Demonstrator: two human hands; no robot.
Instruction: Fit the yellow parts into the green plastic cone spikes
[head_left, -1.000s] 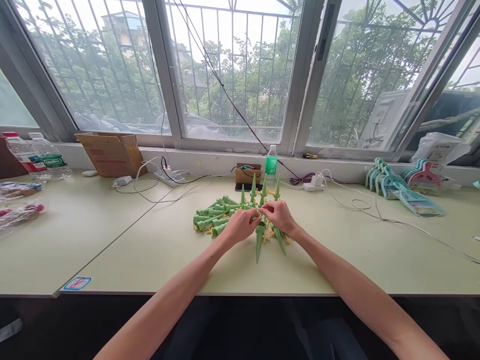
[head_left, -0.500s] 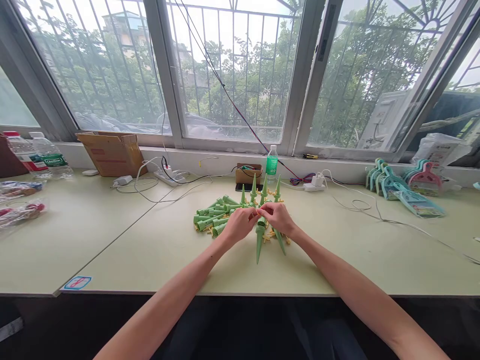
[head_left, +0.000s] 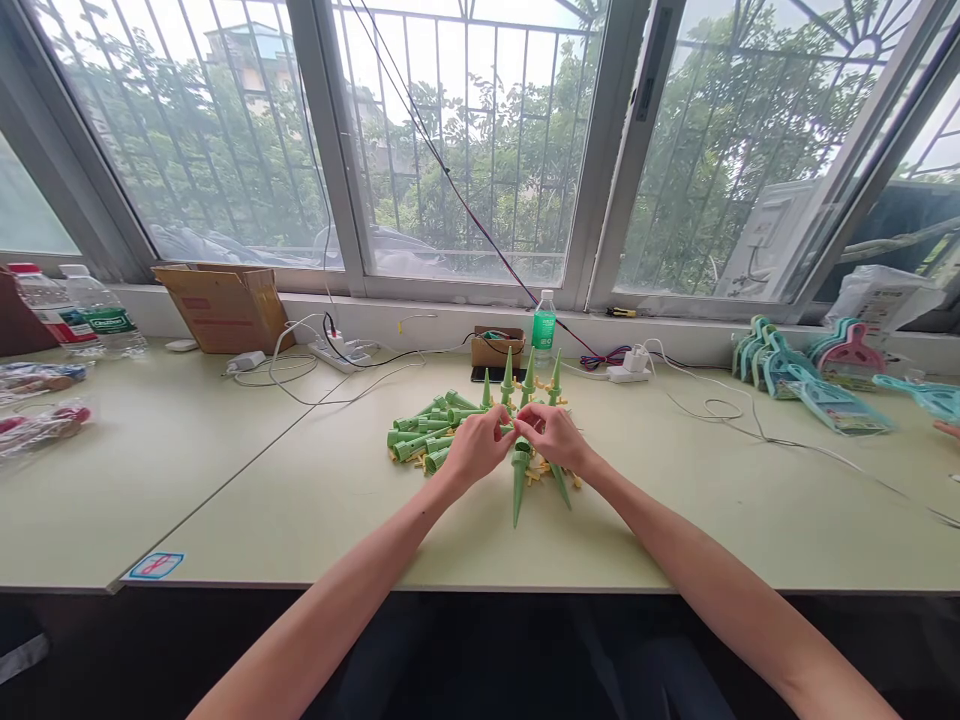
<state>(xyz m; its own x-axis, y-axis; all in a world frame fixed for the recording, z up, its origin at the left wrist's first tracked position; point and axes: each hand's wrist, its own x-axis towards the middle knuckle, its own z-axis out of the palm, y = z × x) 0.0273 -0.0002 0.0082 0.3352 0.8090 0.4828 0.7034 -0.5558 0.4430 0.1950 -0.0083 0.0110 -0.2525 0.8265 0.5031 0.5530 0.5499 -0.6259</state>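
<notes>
My left hand (head_left: 480,442) and my right hand (head_left: 553,436) meet over the pile, thumbs and fingertips pinched together. What they pinch is small and mostly hidden by the fingers. Just below the fingertips a green plastic spike (head_left: 519,490) points toward me, and another green spike (head_left: 559,484) lies to its right. Several green spikes (head_left: 529,372) stand point up behind my hands. To the left of my left hand is a heap of green tubes (head_left: 420,440). Small yellow pieces (head_left: 533,477) are scattered among the spikes.
Behind the pile stand a green-labelled bottle (head_left: 544,322) and a small cardboard box (head_left: 498,350). Teal plastic tools (head_left: 840,402) lie at the right, where another person's hand (head_left: 948,429) shows beside a teal piece (head_left: 926,395). A white cable (head_left: 810,455) crosses the table.
My hands stay at nearly the same spot, with the fingertips shifting slightly. At the right edge another person's hand and a teal piece have come into view.
</notes>
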